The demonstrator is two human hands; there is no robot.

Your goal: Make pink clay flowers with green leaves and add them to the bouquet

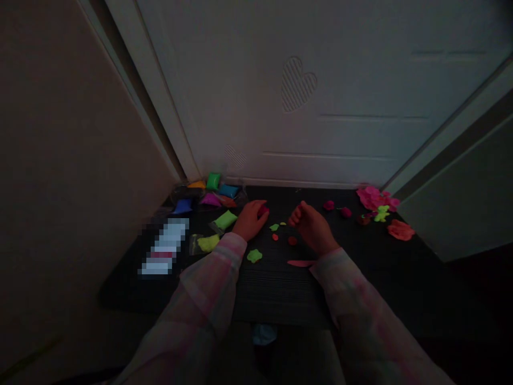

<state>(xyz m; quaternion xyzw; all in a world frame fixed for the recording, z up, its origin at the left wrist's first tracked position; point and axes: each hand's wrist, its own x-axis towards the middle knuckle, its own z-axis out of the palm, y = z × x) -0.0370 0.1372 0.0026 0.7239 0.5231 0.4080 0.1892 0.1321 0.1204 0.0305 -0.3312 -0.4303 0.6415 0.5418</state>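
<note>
My left hand [250,222] rests over the dark table with its fingers curled round a dark pink lump of clay [263,209]. To the right, my right hand [311,225] is raised a little, its fingers bent in; whatever they may hold is hidden. Between the hands lie a small green clay piece [274,228], a yellow-green sliver [282,223], a small red piece [275,237] and a reddish-brown disc [292,241]. Nearer to me is a green flower-shaped clay piece [254,256]. A pink knife-shaped tool [300,263] lies partly under my right sleeve.
Bags of coloured clay, among them a light green one [225,220] and a yellow one [208,244], lie at left beside a blurred pale rectangle [166,246]. Dark pink balls [345,212], pink clay [372,198], a yellow figure [381,213] and coral clay [401,230] are at right.
</note>
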